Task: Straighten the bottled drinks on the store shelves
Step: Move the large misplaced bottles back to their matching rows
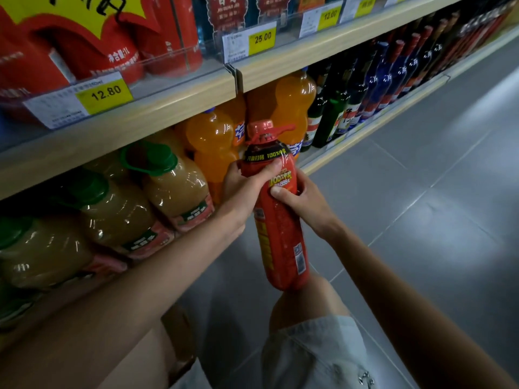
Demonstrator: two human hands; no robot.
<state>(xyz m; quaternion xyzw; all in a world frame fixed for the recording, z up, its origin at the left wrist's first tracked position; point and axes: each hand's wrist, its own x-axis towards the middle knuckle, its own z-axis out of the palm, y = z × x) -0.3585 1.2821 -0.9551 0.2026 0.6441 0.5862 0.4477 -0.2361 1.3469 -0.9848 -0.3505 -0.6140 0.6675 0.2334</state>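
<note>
While you have the red bottle (276, 220) off the shelf, both hands share its weight at the centre of the frame. It hangs roughly upright over the grey floor (421, 220), in front of the lower row and touching none of the stock. Your left hand (244, 189) wraps the shoulder just under the neck, thumb laid across the front. Your right hand (300, 197) curls round the far side a little lower, thumb pressed on the label. That two-handed hold near the top looks meant to steady a tall, heavy bottle and let you turn its label forward before setting it back.

A red sleeve covers the bottle from cap to base, so you cannot see what fills it. Just behind its cap, the orange soda bottles (213, 141) are clear plastic, full of orange drink. To the left of the frame, the green-capped jugs (174, 186) hold a cloudy pale-yellow juice and lean at slightly different angles; they probably want squaring too. Toward the upper right, dark glass bottles (351, 99) stand in a tight row, their contents not visible. Above the shelf edge (168, 108) with the 12.80 price tag (105, 92) sit red packs (168, 32).
</note>
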